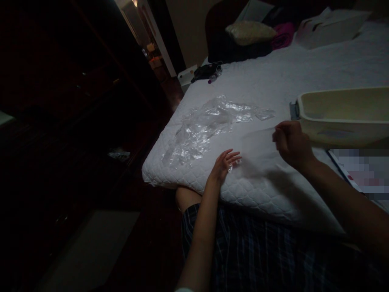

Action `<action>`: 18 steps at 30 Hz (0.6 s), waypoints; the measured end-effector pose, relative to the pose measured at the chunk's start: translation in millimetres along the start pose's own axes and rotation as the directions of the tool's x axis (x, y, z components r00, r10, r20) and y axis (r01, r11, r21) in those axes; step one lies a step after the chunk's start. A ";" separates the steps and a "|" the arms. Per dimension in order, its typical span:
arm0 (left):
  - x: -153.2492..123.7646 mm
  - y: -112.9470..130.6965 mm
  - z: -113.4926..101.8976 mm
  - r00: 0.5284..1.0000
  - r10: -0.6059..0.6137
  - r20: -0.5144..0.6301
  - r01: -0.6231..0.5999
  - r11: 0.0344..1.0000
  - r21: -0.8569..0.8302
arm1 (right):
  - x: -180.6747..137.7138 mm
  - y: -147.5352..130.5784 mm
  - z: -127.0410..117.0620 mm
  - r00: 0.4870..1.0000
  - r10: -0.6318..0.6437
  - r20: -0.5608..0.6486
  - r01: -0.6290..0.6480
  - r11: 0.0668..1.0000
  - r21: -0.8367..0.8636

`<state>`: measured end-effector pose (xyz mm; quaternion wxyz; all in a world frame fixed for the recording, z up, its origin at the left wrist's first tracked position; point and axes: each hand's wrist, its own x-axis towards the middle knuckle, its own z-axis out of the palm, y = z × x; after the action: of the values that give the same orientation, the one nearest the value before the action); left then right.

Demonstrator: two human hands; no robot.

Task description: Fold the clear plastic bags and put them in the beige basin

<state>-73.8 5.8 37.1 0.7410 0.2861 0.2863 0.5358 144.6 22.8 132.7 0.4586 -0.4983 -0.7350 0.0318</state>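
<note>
A thin clear plastic sheet lies stretched over the white quilted mattress between my two hands. My right hand has its fingers pinched together on the sheet's right edge, beside a cream plastic tub. My left hand rests flat near the mattress corner, fingers apart, its fingertips touching the sheet's left end. A crumpled heap of clear plastic bags lies just beyond my left hand.
At the bed's far end lie a pale pillow, dark clothing, a magenta cloth and a white bag. Small dark items sit near the far left corner. Dark furniture and floor fill the left side.
</note>
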 end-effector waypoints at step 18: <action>8.4 23.2 73.5 0.980 0.109 0.167 -0.162 0.923 0.348 | -8.4 -18.9 -52.1 0.993 -0.094 -0.064 0.085 0.987 -0.139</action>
<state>-32.4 11.3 102.5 0.6560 0.4740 0.3048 0.5021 168.8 -14.5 166.8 0.4502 -0.4958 -0.7405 -0.0569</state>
